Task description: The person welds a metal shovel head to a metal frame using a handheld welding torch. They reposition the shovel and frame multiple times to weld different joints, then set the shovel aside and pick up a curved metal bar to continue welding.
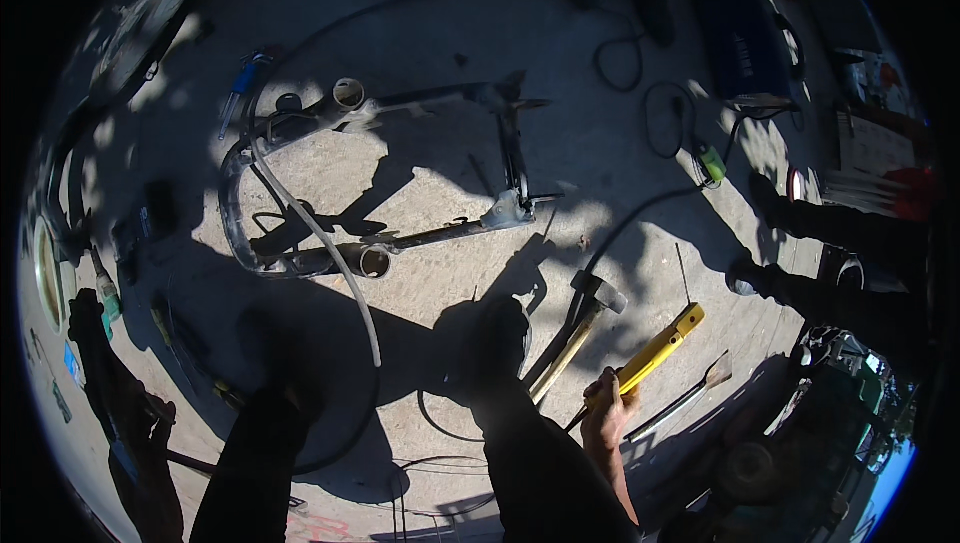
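Note:
My right hand (607, 413), at lower middle-right, grips a yellow welding electrode holder (655, 348) with a thin rod sticking up from its far end. Just left of it lies a sledgehammer (600, 293) with a pale wooden handle; to its right is a long flat-bladed metal bar (710, 378). My left hand (150, 413), dark in shadow at lower left, has curled fingers around a long dark object I cannot make out. A bent tubular metal frame (440, 235) with two short round sleeves lies ahead on the sunlit concrete, a grey hose (340, 268) across it.
A blue machine (735, 38) with cables and a green plug (712, 165) sits at upper right. Another person's dark-clad legs (830, 288) reach in from the right. Green machinery (830, 433) crowds the lower right. Assorted tools, including a blue-handled one (243, 83), lie along the left.

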### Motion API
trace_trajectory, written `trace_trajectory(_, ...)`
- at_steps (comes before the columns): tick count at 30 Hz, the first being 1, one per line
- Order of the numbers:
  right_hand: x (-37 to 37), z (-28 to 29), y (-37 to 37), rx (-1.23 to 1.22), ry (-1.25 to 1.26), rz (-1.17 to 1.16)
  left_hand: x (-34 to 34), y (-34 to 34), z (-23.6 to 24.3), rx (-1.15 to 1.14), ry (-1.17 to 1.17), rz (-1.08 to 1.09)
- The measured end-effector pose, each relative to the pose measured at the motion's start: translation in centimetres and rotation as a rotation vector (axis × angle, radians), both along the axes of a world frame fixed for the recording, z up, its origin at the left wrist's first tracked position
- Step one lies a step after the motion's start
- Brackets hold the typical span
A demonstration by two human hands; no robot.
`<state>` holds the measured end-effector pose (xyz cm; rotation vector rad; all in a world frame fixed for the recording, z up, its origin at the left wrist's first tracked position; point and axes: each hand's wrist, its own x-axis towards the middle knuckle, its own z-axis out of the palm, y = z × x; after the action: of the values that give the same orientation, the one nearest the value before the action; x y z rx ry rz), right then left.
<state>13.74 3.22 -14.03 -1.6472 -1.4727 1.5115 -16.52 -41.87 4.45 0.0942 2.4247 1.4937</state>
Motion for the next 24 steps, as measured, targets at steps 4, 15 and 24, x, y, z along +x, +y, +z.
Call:
trace_trajectory(4, 0.8, -0.8, 1.0, -0.063, 0.002, -0.023, -0.6, 0.6, -1.6, -0.059, -0.089, 0.0)
trace_trajectory(15, 4.7, -0.9, 2.3, -0.142, -0.046, -0.095, -3.6, 5.4, -3.6, -0.453, -0.261, -0.392)
trace_trajectory(24, 5.5, -1.7, 2.4, -0.22, 0.049, -0.123, -11.6, 17.7, -6.6, -0.302, -0.158, -0.798)
